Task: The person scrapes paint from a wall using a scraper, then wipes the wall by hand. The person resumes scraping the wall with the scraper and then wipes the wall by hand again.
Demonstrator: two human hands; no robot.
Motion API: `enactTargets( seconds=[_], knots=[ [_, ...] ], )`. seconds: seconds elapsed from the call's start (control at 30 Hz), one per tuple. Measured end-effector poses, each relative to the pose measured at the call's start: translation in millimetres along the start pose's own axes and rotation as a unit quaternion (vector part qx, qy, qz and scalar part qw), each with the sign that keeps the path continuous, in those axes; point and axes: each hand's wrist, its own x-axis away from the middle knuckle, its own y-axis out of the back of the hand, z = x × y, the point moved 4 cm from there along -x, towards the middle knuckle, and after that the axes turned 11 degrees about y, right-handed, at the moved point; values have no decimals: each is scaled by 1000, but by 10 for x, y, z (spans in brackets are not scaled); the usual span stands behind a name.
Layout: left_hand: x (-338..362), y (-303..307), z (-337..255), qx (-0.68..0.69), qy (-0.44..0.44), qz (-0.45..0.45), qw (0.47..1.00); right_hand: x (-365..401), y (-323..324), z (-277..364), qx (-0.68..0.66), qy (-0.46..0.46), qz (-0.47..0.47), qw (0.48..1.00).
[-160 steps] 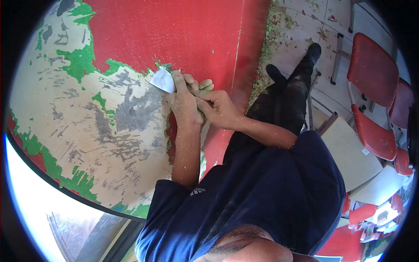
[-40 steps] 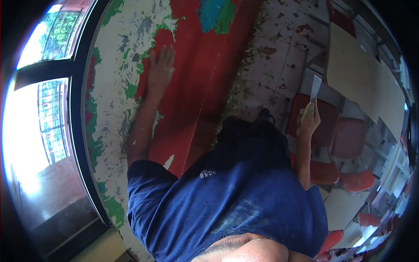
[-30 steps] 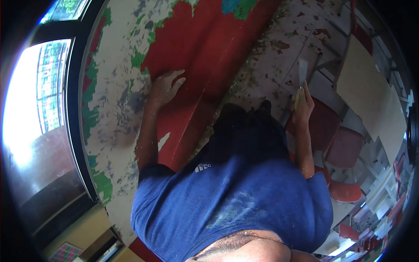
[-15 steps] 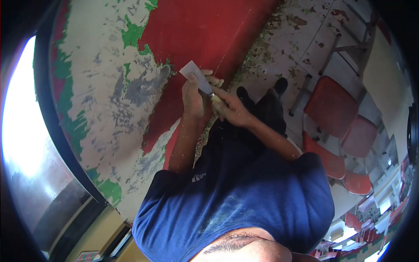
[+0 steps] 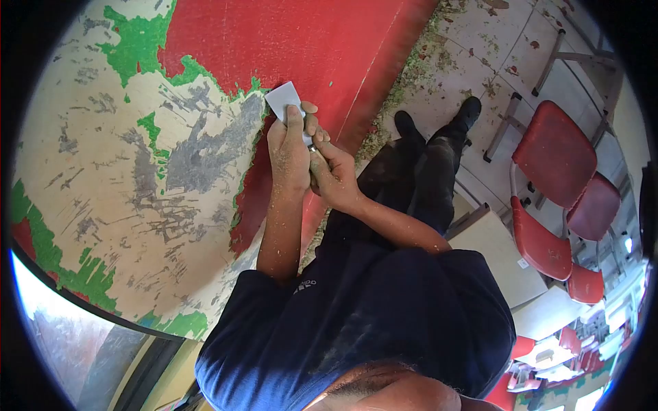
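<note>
A paint scraper with a flat, pale metal blade (image 5: 282, 96) is in both my hands. My left hand (image 5: 289, 157) grips the blade, thumb along its face and fingers curled behind it. Wrapped round the handle is my right hand (image 5: 336, 177), which hides most of it. The blade's far edge overlaps the border between the red paint (image 5: 274, 44) and a scraped patch (image 5: 212, 154) of the wall. Beige and grey show in that patch, with ragged green paint (image 5: 137, 42) round it. Pale specks dot my left forearm.
Paint flakes (image 5: 418, 85) litter the tiled floor (image 5: 490, 51) along the wall's foot, near my shoes (image 5: 468, 113). Red chairs (image 5: 555, 154) with metal legs stand to the right beside a pale tabletop (image 5: 497, 257). A dark-framed bright opening (image 5: 62, 335) is at lower left.
My view has turned, bringing more of the scraped wall into sight. Both hands have come closer together on the scraper, and its blade now sits nearer the edge of the scraped patch.
</note>
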Motion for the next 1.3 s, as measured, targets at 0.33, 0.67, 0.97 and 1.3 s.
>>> enactTargets(
  seconds=[0.33, 0.67, 0.97, 1.3],
  knots=[
    [-6, -68, -87, 9, 19, -39, 999, -96, 26, 191, 89, -16, 47, 995],
    [-40, -65, -31, 14, 36, -71, 997, -180, 70, 286, 146, -1, 45, 988],
    [-30, -75, -100, 4, -1, -80, 997, -208, 42, 243, 112, 25, 70, 991],
    [-25, -156, -217, -41, -18, -96, 994, -270, 30, 307, 110, 14, 61, 992]
  ],
)
